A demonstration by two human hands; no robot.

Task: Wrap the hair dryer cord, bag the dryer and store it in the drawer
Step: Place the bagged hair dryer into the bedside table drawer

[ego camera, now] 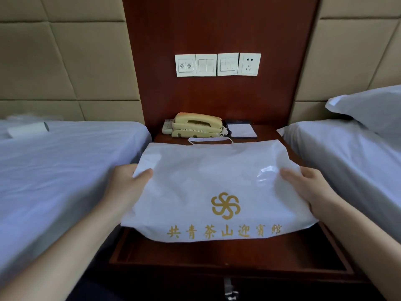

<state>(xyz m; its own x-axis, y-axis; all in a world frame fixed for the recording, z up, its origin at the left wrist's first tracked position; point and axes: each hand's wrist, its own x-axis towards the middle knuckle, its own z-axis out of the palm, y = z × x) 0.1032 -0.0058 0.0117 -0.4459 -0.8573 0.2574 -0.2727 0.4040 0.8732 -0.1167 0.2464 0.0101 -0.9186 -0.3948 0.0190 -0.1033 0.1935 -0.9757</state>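
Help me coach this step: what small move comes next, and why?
Probably lower the white bag into the open drawer: the left hand and right hand grip its sides, and its front edge already hangs over the drawer.

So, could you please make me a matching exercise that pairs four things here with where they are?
Things:
1 bag
2 phone
3 pillow
4 socket

Places:
A on the right bed
B on the nightstand
C on the wall panel
D held above the open drawer

Pairs: 1-D, 2-B, 3-A, 4-C
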